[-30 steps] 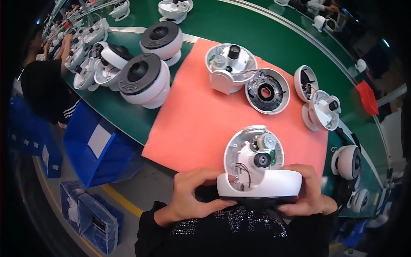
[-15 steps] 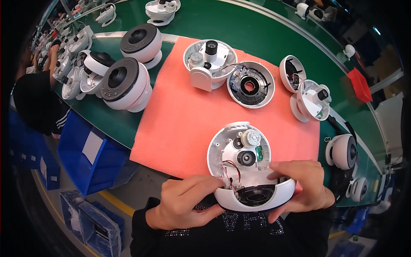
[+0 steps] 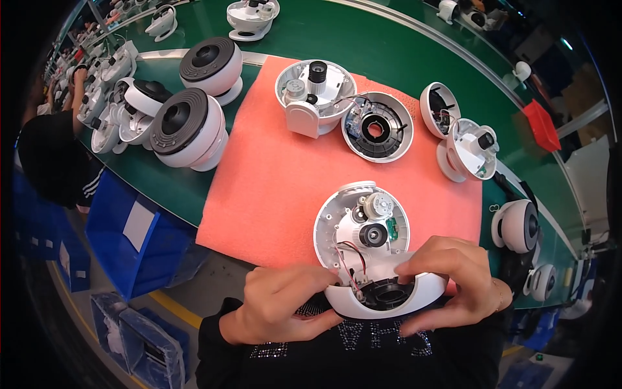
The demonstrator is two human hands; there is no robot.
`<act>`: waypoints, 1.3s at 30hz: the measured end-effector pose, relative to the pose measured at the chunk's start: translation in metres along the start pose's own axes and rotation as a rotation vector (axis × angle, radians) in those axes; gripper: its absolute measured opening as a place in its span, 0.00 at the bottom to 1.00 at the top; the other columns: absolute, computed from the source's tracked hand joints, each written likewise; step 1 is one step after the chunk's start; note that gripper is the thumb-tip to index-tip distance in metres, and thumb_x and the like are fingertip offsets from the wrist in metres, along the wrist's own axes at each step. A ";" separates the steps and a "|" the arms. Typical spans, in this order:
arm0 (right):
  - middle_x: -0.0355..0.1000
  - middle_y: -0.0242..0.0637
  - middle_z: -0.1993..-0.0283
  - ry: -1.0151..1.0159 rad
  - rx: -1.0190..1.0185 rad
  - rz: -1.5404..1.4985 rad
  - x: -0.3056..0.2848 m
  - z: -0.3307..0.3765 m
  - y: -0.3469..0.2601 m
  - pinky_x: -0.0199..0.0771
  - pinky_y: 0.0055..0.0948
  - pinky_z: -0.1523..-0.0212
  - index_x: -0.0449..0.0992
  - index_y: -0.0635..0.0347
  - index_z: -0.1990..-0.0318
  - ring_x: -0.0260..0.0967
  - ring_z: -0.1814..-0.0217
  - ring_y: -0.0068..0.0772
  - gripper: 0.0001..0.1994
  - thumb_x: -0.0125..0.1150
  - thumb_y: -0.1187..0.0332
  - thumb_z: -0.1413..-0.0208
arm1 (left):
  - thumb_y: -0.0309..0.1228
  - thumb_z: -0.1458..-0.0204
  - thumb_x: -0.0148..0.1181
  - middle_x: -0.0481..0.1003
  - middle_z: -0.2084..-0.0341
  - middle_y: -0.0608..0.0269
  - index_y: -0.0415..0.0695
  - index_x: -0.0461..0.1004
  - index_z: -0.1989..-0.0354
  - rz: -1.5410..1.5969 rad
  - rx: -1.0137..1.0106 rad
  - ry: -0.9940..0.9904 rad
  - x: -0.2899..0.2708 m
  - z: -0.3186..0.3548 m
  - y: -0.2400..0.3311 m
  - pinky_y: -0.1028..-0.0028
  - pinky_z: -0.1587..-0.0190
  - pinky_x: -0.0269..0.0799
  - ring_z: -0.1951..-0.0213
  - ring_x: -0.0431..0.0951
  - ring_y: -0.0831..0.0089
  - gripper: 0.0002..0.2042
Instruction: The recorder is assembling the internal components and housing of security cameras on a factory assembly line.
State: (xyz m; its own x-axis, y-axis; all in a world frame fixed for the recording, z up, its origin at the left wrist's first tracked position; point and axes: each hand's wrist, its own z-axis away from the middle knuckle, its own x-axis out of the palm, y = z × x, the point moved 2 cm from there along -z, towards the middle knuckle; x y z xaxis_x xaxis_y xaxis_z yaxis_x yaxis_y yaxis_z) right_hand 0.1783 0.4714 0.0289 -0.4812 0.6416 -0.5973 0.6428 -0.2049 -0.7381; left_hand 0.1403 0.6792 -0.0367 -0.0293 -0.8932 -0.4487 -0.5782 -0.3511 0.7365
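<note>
White dome housing point(image 3: 389, 299) held at lower centre, near edge of the orange mat point(image 3: 272, 188), close to the body. Dark ring opening facing up. Just behind it and touching, open round base point(image 3: 363, 227) with motor, black lens barrel, small green board, and red and black wires point(image 3: 346, 259) running down toward the housing.

Left hand point(image 3: 285, 311) curled on the housing's left side, fingertips point(image 3: 327, 277) pinched at the wires where they meet the rim. Right hand point(image 3: 453, 279) cupped over the right side, fingers narrow and bent across the rim, thumb below. Both hands gripping the same housing.

Farther out on the mat: second open base point(image 3: 314, 91) with upright black barrel, and beside it, touching, a grey ring plate point(image 3: 378, 126) with wires. At the mat's right edge, two more open white shells point(image 3: 463, 139), one tilted.

Beyond the mat, green bench point(image 3: 363, 39). To the left on it, two closed domes with dark ribbed faces point(image 3: 188, 126), more white units crowded behind. Right edge: small red tray point(image 3: 541, 124), further white round units point(image 3: 518, 225) lower down.

Below bench at left: blue bins point(image 3: 129, 227), yellow floor line. Another person in a dark top point(image 3: 48, 155) at far left.
</note>
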 end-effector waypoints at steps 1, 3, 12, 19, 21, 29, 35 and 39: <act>0.71 0.41 0.72 0.010 0.020 0.029 0.000 0.001 -0.002 0.67 0.27 0.76 0.71 0.66 0.63 0.70 0.74 0.36 0.23 0.73 0.67 0.68 | 0.28 0.74 0.71 0.76 0.77 0.62 0.40 0.74 0.70 0.004 0.011 0.001 0.001 0.001 0.001 0.79 0.79 0.71 0.78 0.78 0.71 0.18; 0.70 0.40 0.74 0.021 0.042 0.060 0.001 0.002 -0.003 0.65 0.26 0.78 0.71 0.66 0.65 0.69 0.76 0.35 0.22 0.74 0.66 0.69 | 0.28 0.74 0.71 0.76 0.77 0.62 0.40 0.74 0.70 0.010 0.024 0.003 0.001 0.001 0.004 0.80 0.79 0.71 0.78 0.78 0.71 0.18; 0.71 0.40 0.68 0.150 0.034 0.064 0.009 -0.006 0.000 0.65 0.28 0.70 0.71 0.65 0.67 0.67 0.69 0.37 0.20 0.72 0.65 0.66 | 0.29 0.75 0.72 0.75 0.81 0.64 0.40 0.74 0.73 -0.021 0.022 0.095 0.006 0.007 -0.001 0.81 0.81 0.69 0.81 0.77 0.73 0.17; 0.67 0.35 0.72 0.231 -0.062 0.182 0.015 0.000 0.004 0.55 0.27 0.72 0.67 0.62 0.70 0.58 0.73 0.30 0.22 0.72 0.60 0.68 | 0.26 0.76 0.70 0.76 0.79 0.63 0.39 0.75 0.75 0.045 0.030 0.192 0.013 0.004 -0.009 0.81 0.82 0.68 0.82 0.76 0.72 0.15; 0.64 0.33 0.75 0.226 -0.091 0.262 0.016 0.002 0.007 0.49 0.26 0.71 0.63 0.58 0.73 0.52 0.73 0.24 0.25 0.72 0.53 0.69 | 0.26 0.76 0.70 0.76 0.79 0.62 0.39 0.75 0.74 0.056 0.028 0.213 0.016 0.006 -0.010 0.80 0.82 0.68 0.82 0.76 0.72 0.15; 0.64 0.32 0.79 0.096 0.026 0.135 0.008 0.001 -0.002 0.47 0.24 0.77 0.66 0.63 0.72 0.57 0.81 0.21 0.24 0.75 0.62 0.73 | 0.25 0.75 0.69 0.76 0.76 0.58 0.37 0.73 0.73 0.178 0.040 0.215 0.023 0.006 -0.016 0.76 0.71 0.75 0.72 0.79 0.68 0.16; 0.70 0.35 0.78 0.182 -0.025 0.236 0.010 -0.003 -0.001 0.61 0.21 0.81 0.71 0.64 0.71 0.66 0.81 0.29 0.25 0.77 0.59 0.75 | 0.26 0.72 0.70 0.76 0.78 0.59 0.37 0.73 0.71 0.267 -0.071 0.130 0.024 0.013 -0.014 0.77 0.72 0.74 0.75 0.79 0.68 0.16; 0.71 0.38 0.77 0.176 -0.015 0.311 0.010 -0.004 0.002 0.67 0.24 0.80 0.70 0.67 0.66 0.70 0.79 0.32 0.31 0.75 0.51 0.73 | 0.31 0.68 0.71 0.76 0.79 0.60 0.37 0.72 0.69 0.272 -0.086 0.116 0.020 0.016 -0.017 0.79 0.74 0.73 0.79 0.78 0.71 0.18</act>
State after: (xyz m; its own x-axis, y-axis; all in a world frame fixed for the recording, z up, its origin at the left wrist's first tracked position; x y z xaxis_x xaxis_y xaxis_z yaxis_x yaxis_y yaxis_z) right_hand 0.1774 0.4804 0.0231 -0.1522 0.6682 -0.7282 0.7518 -0.4000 -0.5242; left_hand 0.1363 0.6715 -0.0660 -0.0770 -0.9820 -0.1722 -0.4904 -0.1131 0.8642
